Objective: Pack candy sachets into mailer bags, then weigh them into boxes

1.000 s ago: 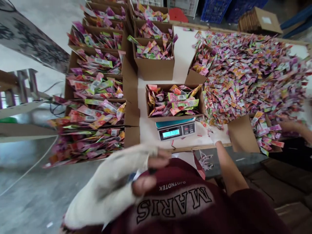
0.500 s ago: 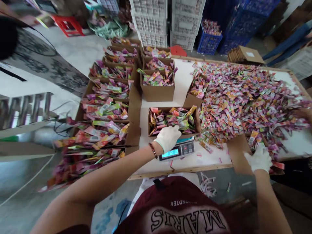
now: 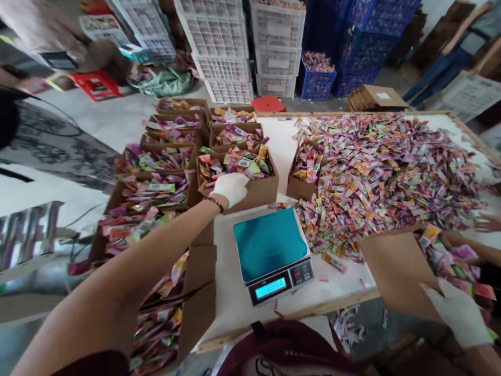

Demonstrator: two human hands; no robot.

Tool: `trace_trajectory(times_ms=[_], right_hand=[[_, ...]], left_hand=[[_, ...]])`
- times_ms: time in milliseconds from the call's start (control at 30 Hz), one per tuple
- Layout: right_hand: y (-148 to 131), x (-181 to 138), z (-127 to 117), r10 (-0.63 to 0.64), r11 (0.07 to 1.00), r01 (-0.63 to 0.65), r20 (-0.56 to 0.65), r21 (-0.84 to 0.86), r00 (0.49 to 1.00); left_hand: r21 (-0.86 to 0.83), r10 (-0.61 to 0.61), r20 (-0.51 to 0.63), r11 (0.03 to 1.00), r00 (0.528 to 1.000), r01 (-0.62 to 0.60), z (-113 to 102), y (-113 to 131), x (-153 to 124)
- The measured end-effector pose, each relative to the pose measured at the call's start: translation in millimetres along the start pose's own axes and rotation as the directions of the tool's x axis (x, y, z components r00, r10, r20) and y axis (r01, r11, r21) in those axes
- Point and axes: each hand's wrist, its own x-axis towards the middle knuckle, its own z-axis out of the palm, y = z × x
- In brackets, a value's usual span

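Observation:
My gloved left hand (image 3: 231,188) grips the near rim of a cardboard box full of colourful packets (image 3: 256,189), which stands on the white table just behind the scale. The digital scale (image 3: 271,249) has a bare teal platform and a lit display. My gloved right hand (image 3: 458,314) holds the side of another open cardboard box (image 3: 395,271) at the table's near right edge; that box has packets in it. A big heap of loose packets (image 3: 391,167) covers the right part of the table.
Several filled boxes (image 3: 156,183) stand in rows to the left. A small box of packets (image 3: 302,184) sits beside the heap. White crates (image 3: 235,57) and blue crates (image 3: 352,47) are stacked behind. Another person's hand (image 3: 487,224) reaches in at the right.
My left hand reached the box on the scale and moved it off, back and left; the scale platform is now bare. My right hand took hold of the box at the right.

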Motion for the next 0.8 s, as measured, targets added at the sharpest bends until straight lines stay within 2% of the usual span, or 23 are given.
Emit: trace_trajectory(times_ms=[100,167,233,333,433,500,567,633,733,800], right_hand=[[-26,-26,-19,-0.194,0.981,0.193,-0.025,-0.026,0.981],[-65,-33,-31,-0.340,0.939,0.337,-0.044,-0.062,0.939],[-117,-30,-40,-0.502,0.864,0.497,-0.052,-0.081,0.863],[-206,-14,-43,-0.679,0.733,0.678,0.017,0.050,0.734],[-287,6,-34,-0.782,0.620,0.767,0.207,0.164,0.588],[-329,17,-22,-0.784,0.588,0.785,0.377,0.196,0.493],[-357,26,-7,-0.770,0.563,0.794,0.495,0.228,0.403],[-371,27,4,-0.766,0.546,0.801,0.535,0.246,0.357],[-369,18,8,-0.789,0.536,0.808,0.486,0.245,0.376],[-354,11,0,-0.867,0.481,0.809,0.321,0.337,0.382]], left_hand=[[-0.028,0.012,0.033,1.000,0.999,-0.011,33,-2,34],[-0.053,0.011,0.055,0.999,0.998,-0.008,54,-1,53],[-0.070,-0.011,0.058,0.997,0.998,0.015,68,-3,69],[-0.083,-0.047,0.034,0.995,0.998,0.049,73,-10,93],[-0.094,-0.073,0.013,0.993,0.997,0.074,65,-17,110],[-0.102,-0.088,0.000,0.991,0.996,0.087,58,-20,112],[-0.105,-0.085,-0.027,0.991,0.996,0.082,52,-24,106],[-0.149,-0.044,-0.118,0.988,0.992,0.026,47,-32,89],[-0.351,-0.008,-0.305,0.930,0.952,-0.105,43,-52,40],[-0.542,-0.080,-0.342,0.831,0.936,-0.128,44,-64,-9]])
